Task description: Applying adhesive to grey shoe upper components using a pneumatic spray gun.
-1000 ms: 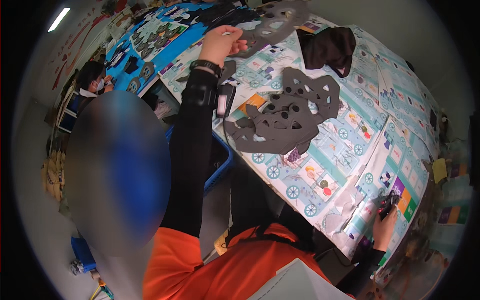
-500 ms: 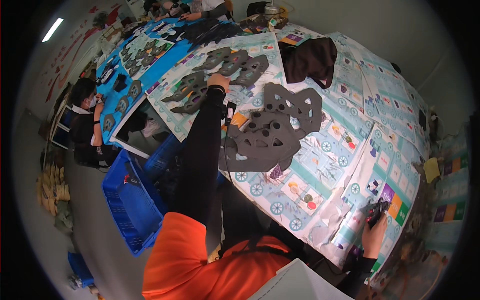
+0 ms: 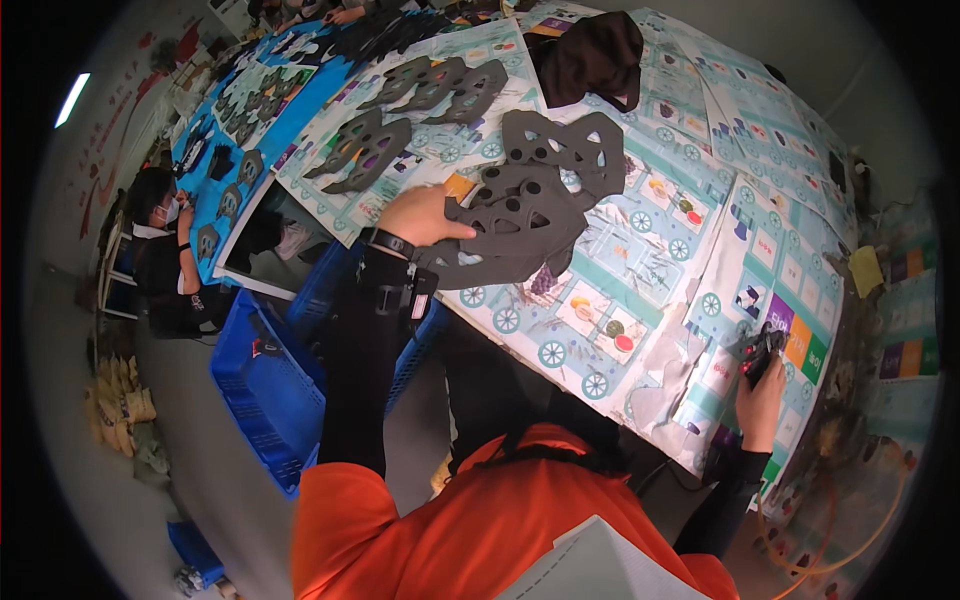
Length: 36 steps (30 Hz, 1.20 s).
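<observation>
In the head view, the left hand [image 3: 415, 216] touches the left end of the gray cut-out pieces [image 3: 515, 238] piled on the patterned surface [image 3: 655, 265]; I can't tell whether its fingers grip one. The right hand [image 3: 761, 402] holds a small dark tool [image 3: 763, 350].

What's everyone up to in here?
Someone's left hand is at a pile of grey cut-out pieces on a table covered in printed sheets. Their right hand holds a small dark tool. More grey pieces lie farther back, and a co-worker is at a blue worktop to the left.
</observation>
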Motion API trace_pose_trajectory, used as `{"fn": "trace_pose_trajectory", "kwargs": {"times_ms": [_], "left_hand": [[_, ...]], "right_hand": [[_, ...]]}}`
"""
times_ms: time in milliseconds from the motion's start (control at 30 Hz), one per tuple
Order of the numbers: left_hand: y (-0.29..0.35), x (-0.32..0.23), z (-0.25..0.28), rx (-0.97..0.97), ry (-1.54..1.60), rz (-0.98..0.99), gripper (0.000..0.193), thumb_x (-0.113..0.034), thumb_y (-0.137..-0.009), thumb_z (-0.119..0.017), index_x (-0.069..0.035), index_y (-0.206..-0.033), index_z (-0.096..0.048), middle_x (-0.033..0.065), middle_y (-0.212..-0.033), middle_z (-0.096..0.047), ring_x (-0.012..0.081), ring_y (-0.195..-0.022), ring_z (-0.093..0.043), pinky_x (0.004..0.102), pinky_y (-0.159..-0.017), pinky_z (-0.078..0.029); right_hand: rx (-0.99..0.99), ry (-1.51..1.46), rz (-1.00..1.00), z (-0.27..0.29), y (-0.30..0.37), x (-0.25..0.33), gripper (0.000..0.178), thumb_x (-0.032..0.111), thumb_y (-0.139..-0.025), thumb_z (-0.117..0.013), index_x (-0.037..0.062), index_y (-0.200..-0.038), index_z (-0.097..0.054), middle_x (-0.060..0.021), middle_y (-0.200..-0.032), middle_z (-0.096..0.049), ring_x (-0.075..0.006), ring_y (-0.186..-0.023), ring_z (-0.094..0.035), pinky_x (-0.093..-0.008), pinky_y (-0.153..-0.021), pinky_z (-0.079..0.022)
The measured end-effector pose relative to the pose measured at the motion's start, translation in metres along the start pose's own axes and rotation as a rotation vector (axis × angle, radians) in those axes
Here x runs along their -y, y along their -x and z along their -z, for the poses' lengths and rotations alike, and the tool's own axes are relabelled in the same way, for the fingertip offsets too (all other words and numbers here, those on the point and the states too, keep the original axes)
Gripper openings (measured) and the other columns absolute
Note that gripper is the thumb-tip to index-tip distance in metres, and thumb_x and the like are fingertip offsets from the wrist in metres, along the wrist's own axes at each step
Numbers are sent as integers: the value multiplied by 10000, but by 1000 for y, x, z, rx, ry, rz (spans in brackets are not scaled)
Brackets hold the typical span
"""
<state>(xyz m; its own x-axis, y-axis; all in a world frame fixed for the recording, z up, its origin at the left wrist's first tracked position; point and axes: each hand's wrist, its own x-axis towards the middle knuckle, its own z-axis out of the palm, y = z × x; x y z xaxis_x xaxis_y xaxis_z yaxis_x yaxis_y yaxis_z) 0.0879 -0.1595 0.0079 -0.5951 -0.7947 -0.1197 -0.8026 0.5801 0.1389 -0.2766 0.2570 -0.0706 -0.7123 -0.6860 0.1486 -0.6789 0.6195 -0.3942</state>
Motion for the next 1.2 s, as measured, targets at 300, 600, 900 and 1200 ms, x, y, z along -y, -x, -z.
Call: {"fn": "trace_pose_trajectory", "kwargs": {"times_ms": [300,600,900,1200], "left_hand": [[42,-37,-31,-206,712,132,168,-48,-895,-659,-1,-1000,-536,93,-768,-643,154,-593,-690,274,-492,-478],[91,-136,2,-172,1444,-251,136,-6,-995,-496,5,-1076,-387,130,-879,-606,247,-709,-729,261,-567,-558],[103,-194,-94,42,1704,-104,170,-27,-974,-557,-5,-1033,-399,133,-851,-622,241,-658,-718,292,-558,-549],[98,-168,-134,-427,477,-292,222,-161,-808,-737,-88,-774,-529,27,-743,-518,248,-742,-502,384,-724,-337]], "right_hand": [[4,-24,-15,1,1,1,581,16,-820,-645,-75,-1336,-392,-318,-1243,-505,-499,-1167,-458,-509,-1009,-387],[-204,-818,-324,68,6,27,216,-13,-867,-551,17,-1073,-610,-87,-883,-671,-207,-816,-649,-295,-557,-509],[25,-851,-233,137,20,122,314,43,-840,-502,-57,-1121,-598,-134,-926,-705,-142,-680,-620,-233,-511,-464],[754,-921,-409,55,20,142,463,-97,-748,-451,-35,-1197,-547,-107,-967,-666,-182,-889,-645,-241,-560,-528]]}}
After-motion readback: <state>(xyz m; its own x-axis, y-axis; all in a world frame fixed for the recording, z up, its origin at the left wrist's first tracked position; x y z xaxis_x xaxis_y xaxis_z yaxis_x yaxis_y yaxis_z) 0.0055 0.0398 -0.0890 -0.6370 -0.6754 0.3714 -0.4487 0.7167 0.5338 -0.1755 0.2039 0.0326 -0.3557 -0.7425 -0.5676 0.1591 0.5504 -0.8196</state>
